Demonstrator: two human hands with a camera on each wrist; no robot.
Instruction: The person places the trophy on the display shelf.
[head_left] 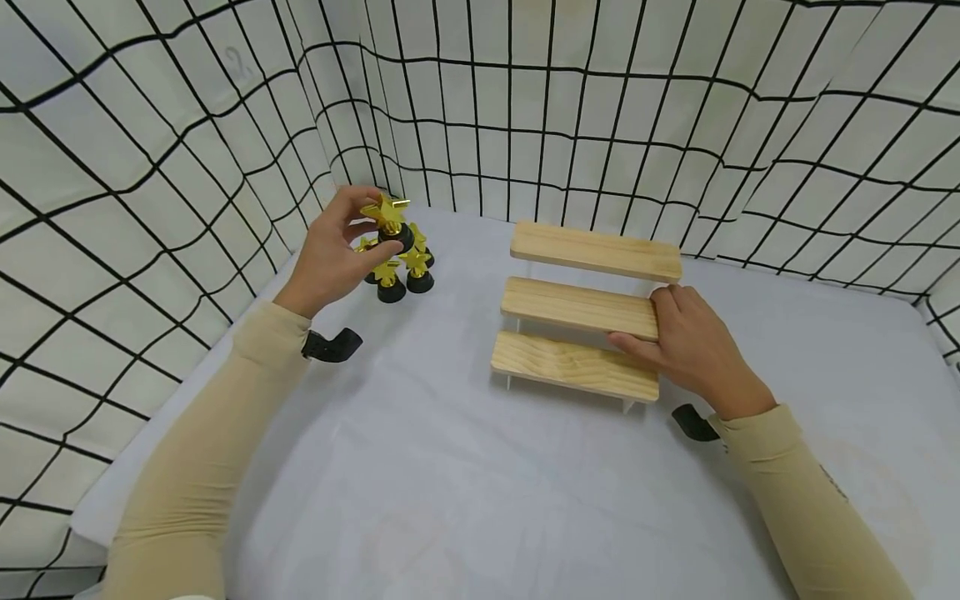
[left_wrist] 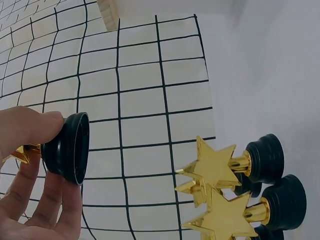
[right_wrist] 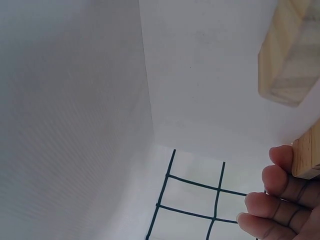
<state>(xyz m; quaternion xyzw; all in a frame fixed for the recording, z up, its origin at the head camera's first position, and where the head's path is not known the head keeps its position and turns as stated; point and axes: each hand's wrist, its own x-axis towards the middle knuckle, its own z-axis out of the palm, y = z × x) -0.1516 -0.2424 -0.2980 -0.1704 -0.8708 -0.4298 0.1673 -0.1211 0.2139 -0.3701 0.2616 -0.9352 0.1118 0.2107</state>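
Observation:
My left hand [head_left: 335, 242] pinches a small gold star trophy [head_left: 387, 215] by its round black base [left_wrist: 70, 147], holding it above the table. Just below and behind it, several like star trophies [head_left: 390, 283] stand in a cluster; in the left wrist view their gold stars [left_wrist: 212, 167] and black bases show at the right. At the right, my right hand [head_left: 693, 346] grips the right end of the middle board [head_left: 577, 306] of a three-tier wooden shelf stand. Its fingertips [right_wrist: 280, 177] touch the board end in the right wrist view.
The stand's top board [head_left: 596, 250] and bottom board [head_left: 573, 367] are pale wood on white supports. A white cloth covers the table [head_left: 420, 467]. White walls with a black grid [head_left: 555, 117] rise at the back and left.

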